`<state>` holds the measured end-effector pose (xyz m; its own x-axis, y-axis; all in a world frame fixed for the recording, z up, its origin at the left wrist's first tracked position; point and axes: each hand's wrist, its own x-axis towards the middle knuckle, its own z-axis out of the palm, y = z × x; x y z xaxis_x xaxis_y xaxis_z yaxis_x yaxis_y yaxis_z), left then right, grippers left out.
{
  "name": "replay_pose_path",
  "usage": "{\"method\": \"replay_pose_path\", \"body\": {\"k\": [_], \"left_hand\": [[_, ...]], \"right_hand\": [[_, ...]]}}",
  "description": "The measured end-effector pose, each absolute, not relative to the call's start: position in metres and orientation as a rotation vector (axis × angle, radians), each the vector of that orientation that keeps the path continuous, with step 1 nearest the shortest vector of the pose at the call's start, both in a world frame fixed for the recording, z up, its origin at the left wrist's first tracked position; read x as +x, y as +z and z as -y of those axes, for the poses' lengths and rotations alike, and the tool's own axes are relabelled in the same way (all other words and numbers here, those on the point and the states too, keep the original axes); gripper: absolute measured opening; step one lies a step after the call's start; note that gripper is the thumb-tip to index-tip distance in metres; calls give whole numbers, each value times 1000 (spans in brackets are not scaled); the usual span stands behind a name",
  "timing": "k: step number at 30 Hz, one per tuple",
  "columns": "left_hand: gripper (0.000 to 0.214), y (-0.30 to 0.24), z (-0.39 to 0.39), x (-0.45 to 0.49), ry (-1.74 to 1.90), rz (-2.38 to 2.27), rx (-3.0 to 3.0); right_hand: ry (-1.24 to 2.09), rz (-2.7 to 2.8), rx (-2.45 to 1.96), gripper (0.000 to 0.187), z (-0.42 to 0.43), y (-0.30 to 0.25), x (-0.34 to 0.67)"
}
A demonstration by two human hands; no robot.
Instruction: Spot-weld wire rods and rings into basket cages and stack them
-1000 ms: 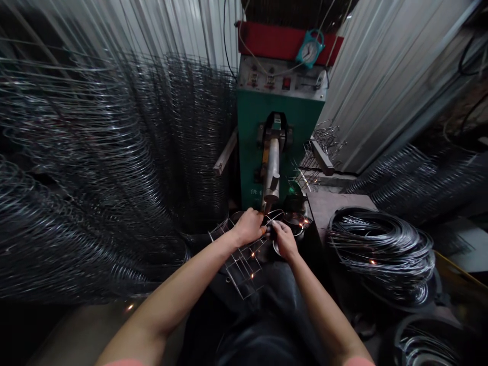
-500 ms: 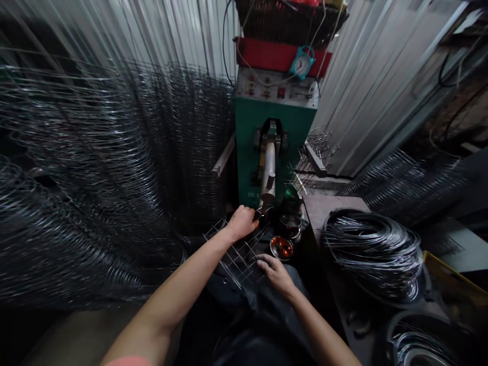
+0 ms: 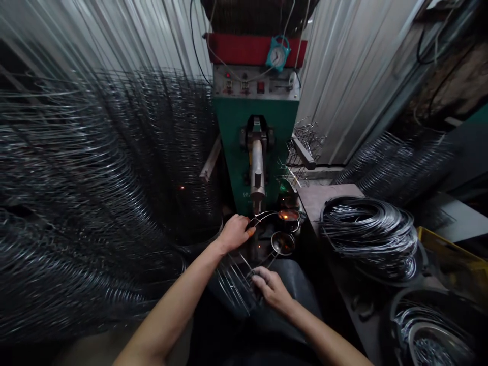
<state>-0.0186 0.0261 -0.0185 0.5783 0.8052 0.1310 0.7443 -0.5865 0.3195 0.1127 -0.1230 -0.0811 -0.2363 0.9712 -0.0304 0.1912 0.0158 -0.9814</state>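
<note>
Noting my left hand (image 3: pixel 234 233) clamped on the wire rack (image 3: pixel 232 282) at the spot welder's electrode (image 3: pixel 257 206), bottom centre, my right hand (image 3: pixel 271 291) gripping its lower wires; lettering (image 3: pixel 248 193) on the green housing (image 3: pixel 232 132) is unreadable.

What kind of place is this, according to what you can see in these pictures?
Probably a small wire-goods workshop. It has what looks like a green spot-welding machine, large stacks of wire hoops, coils of metal wire, and a wire frame held near the machine.
</note>
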Motion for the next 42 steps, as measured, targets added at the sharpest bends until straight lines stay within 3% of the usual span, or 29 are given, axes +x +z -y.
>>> {"method": "replay_pose_path", "body": {"k": [5,10,17,23,26,29,33,36,39,42], "left_hand": [[32,-29,0,-53,560,-1272,2288],[33,-37,24,-75,733,-1416,2199],[31,4,63,-68,1020,-1434,2408],[33,31,71,-65,1151,-1538,2343],[34,33,66,-67,1099,-1573,2315],[37,47,68,-73,1095,-1556,2366],[39,82,84,-86,1245,-1539,2404],[41,97,98,-95,1396,-1610,2241],[44,81,105,-98,1476,-1583,1886],[46,37,103,-92,1411,-1397,1470]], "right_hand": [[1124,1984,-1371,23,143,-48,96],[846,2270,-1452,32,154,-36,96],[315,2300,-1250,23,192,-14,102],[-77,1902,-1195,43,226,29,162],[19,1279,-1633,33,235,3,215],[505,1021,-1853,41,237,-51,243],[943,1092,-1753,50,227,-107,224],[1084,1283,-1578,57,213,-113,192],[1193,1407,-1415,63,211,-101,170],[1182,1410,-1351,52,232,-95,164]]}}
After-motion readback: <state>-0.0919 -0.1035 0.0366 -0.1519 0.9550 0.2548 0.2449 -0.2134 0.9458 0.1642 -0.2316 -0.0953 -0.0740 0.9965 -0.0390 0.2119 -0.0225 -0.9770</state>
